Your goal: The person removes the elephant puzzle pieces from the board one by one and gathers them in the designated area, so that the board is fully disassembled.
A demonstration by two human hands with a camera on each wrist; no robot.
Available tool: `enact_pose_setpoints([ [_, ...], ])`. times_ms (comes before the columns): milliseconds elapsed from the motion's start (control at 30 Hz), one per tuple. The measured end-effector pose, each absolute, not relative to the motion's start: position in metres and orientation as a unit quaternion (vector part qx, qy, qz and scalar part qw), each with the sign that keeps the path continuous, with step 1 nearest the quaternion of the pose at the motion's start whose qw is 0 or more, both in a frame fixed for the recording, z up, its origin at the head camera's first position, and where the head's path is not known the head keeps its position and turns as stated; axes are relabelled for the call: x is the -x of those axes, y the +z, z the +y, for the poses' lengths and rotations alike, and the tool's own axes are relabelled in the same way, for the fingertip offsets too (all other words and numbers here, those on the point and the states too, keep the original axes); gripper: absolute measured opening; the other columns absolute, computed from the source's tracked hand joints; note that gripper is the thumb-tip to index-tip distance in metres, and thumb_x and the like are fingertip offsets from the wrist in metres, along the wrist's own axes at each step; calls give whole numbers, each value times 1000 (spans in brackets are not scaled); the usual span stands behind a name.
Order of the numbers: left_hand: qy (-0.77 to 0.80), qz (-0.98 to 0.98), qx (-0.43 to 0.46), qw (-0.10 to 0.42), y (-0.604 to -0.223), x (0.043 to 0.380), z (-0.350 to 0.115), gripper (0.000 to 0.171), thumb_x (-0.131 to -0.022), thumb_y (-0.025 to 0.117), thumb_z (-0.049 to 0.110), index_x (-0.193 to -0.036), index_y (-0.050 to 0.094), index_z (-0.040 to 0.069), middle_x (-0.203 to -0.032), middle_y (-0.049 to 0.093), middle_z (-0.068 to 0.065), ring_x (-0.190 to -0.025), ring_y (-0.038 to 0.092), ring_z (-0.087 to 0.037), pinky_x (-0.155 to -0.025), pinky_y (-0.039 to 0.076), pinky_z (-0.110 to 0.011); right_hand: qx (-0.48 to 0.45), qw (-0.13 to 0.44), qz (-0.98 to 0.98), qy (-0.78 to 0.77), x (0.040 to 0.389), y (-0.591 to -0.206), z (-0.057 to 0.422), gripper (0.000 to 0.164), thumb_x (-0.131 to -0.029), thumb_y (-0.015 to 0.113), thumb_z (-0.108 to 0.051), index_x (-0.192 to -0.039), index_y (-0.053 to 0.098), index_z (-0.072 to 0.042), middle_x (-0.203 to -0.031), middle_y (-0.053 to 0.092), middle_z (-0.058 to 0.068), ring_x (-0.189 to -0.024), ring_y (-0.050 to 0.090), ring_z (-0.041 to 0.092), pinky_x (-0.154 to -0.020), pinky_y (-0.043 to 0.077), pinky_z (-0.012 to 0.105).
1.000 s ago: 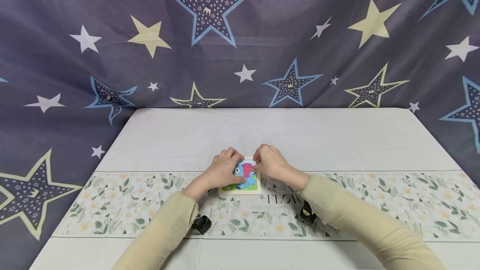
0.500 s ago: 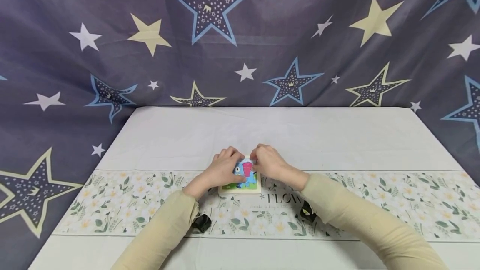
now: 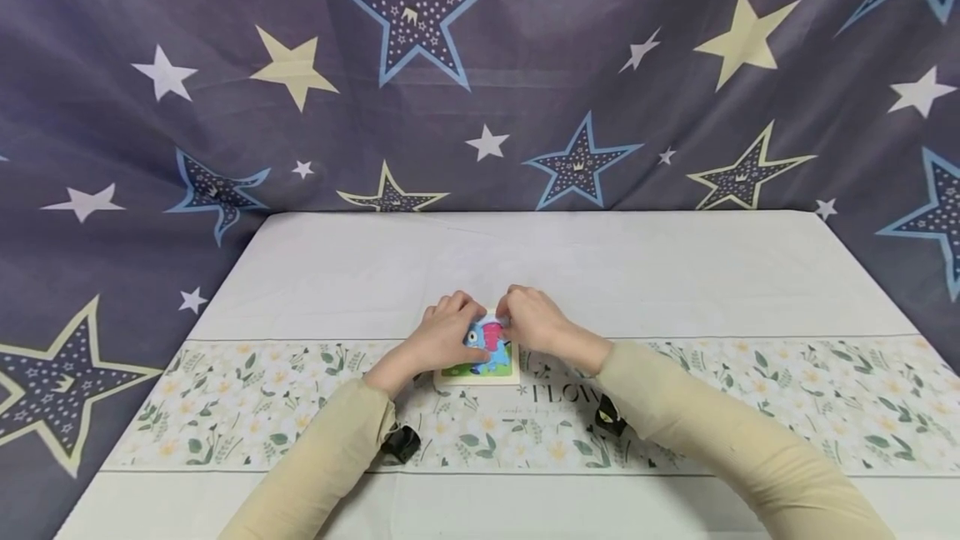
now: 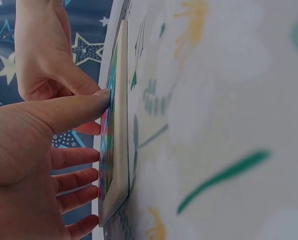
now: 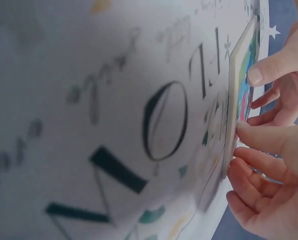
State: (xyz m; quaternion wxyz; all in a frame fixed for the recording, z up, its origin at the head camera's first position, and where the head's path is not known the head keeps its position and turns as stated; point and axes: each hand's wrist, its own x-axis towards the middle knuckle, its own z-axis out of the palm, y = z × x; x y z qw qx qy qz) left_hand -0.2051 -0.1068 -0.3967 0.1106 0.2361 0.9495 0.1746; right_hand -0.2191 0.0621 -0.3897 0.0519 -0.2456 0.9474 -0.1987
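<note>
A small square picture puzzle (image 3: 477,381) in a pale wooden frame lies on the table, showing a blue animal with an eye, a pink patch (image 3: 491,336) and green ground. My left hand (image 3: 442,338) spans its left side; in the left wrist view the thumb (image 4: 89,106) touches the picture and the fairly straight fingers reach to the far edge. At the upper right, my right hand (image 3: 534,322) has its thumb (image 5: 259,135) against the puzzle and its bent fingers at the edge. Whether a loose piece sits between these fingertips is hidden.
A floral runner (image 3: 247,407) with printed lettering crosses the white tablecloth (image 3: 637,273). Black devices hang under both wrists, one at the left (image 3: 401,444) and one at the right (image 3: 610,417). A dark curtain (image 3: 450,123) patterned with stars stands behind the table.
My right hand has shifted slightly left over the puzzle's upper edge. The left hand stays in nearly the same place, and the whole head view has drifted a little.
</note>
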Motion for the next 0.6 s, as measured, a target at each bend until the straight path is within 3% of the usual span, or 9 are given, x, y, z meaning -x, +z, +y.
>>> enact_pose_setpoints([
  [600, 175, 951, -231, 110, -397, 205, -107, 60, -76, 72, 37, -124, 51, 8, -119, 42, -7, -105, 39, -23, -89, 31, -43, 227, 89, 946, -215, 228, -390, 61, 23, -73, 76, -12, -92, 67, -2, -84, 56, 5, -73, 51, 15, -68, 45, 28],
])
